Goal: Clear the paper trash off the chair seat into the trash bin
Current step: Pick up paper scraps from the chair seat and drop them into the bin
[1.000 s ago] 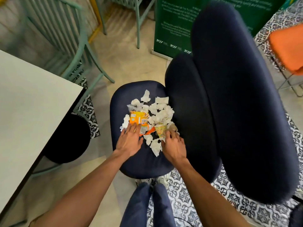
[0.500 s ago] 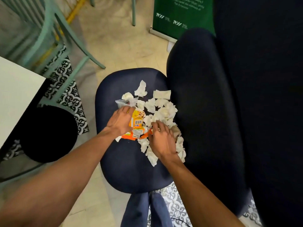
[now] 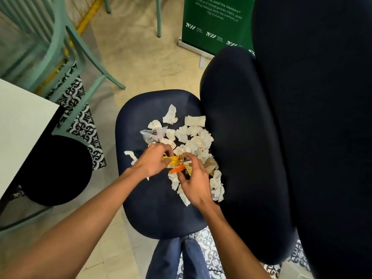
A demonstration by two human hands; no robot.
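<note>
Several crumpled white paper scraps (image 3: 192, 137) lie scattered on the dark blue chair seat (image 3: 153, 206). Among them is an orange and yellow wrapper (image 3: 174, 162). My left hand (image 3: 152, 161) grips the wrapper's left end with curled fingers. My right hand (image 3: 194, 181) has its fingers curled around a small printed scrap (image 3: 188, 168) and paper beside the wrapper. The black round trash bin (image 3: 54, 172) stands on the floor left of the chair, partly under the white table.
The chair's tall dark backrest (image 3: 281, 137) fills the right side. A white table (image 3: 20, 125) is at the left, with mint green chairs (image 3: 66, 47) behind it. A green banner (image 3: 217, 19) stands at the back. My jeans-clad legs (image 3: 177, 258) are below the seat.
Both hands have closed in on the orange wrapper and lifted it slightly; it is now crumpled between them. The view has moved closer to the seat.
</note>
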